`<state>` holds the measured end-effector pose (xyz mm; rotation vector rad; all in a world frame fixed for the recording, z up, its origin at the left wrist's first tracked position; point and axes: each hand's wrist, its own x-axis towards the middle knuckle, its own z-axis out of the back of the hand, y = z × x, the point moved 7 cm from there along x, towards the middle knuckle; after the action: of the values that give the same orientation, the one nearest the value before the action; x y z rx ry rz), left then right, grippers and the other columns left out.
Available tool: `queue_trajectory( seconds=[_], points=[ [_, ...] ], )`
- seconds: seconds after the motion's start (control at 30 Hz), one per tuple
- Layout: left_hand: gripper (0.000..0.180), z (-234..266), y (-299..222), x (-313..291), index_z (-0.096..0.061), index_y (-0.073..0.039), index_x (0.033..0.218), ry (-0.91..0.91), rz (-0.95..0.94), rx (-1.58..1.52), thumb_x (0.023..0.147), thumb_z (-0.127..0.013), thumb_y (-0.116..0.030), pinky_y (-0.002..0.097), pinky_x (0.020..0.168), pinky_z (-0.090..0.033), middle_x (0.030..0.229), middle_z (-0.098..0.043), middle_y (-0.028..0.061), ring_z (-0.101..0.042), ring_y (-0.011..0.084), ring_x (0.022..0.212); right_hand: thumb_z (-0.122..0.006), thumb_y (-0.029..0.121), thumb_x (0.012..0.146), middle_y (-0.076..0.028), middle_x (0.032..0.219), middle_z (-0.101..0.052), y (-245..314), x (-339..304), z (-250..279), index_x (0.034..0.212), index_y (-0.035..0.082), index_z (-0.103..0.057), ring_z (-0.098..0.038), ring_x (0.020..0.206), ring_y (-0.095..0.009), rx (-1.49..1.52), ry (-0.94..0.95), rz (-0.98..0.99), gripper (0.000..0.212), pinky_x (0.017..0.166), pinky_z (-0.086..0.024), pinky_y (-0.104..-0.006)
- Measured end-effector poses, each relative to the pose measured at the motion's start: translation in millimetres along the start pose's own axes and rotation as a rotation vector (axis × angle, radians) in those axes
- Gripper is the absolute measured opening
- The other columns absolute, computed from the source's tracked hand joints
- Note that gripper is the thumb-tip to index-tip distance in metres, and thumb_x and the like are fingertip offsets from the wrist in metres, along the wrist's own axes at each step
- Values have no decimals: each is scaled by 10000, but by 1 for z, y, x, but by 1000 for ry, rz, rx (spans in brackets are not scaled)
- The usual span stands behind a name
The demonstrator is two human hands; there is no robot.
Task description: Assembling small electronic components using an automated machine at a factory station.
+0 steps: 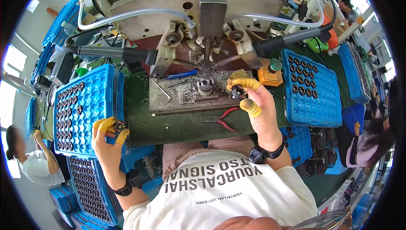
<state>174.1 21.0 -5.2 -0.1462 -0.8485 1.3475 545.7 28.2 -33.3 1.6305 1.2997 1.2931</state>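
At the lower left of the frame I see the left hand (104, 140) pinching a small dark part (119, 126) beside a blue tray (95, 98) of similar pieces. Red-handled pliers (228, 122) lie near the middle, on the green counter (182, 130). Just right of center, the right hand (263, 105), well apart from the left, grips another black part (238, 92) over a metal plate (163, 104). At right I have a second tray (325, 88), partly filled; the machine (160, 7) spans the top.

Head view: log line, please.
left hand: holds round dark part by left tray; right hand: holds black part; pliers: on green bench
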Motion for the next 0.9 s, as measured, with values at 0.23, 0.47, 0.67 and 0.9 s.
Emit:
queue_trajectory(
  seconds=[0.23,0.47,0.67,0.9],
  points=[
    [415,-5,-15,7,-673,-24,1017,-33,-4,13,630,-824,-12,258,660,-473,954,-614,66,-582,156,731,-828,167,765,-63,1160,-641,8,-2,-2,1201,7,-612,-563,1096,-167,-51,7,57,512,1008,-382,-323],
    [409,-110,-119,45,-665,2,1009,196,-226,-429,645,-836,-75,298,794,-506,998,-630,86,-622,204,880,-845,157,741,-72,1125,-642,15,-18,13,1168,0,-607,-564,1088,-167,-253,-77,99,513,998,-391,-310],
    [511,-146,-127,53,-645,33,1034,181,-250,-477,661,-887,-220,321,778,-514,980,-623,95,-627,209,860,-842,164,760,-65,1125,-630,22,-37,45,1179,-7,-591,-584,1027,-140,-318,-229,139,518,946,-444,-284],
    [517,-158,-129,63,-624,25,1052,306,-265,-398,687,-880,-237,319,715,-514,937,-611,94,-622,210,816,-834,185,775,-58,1095,-641,6,-29,66,1163,-7,-600,-583,1013,-139,-347,-266,123,492,942,-441,-287]
  ],
)
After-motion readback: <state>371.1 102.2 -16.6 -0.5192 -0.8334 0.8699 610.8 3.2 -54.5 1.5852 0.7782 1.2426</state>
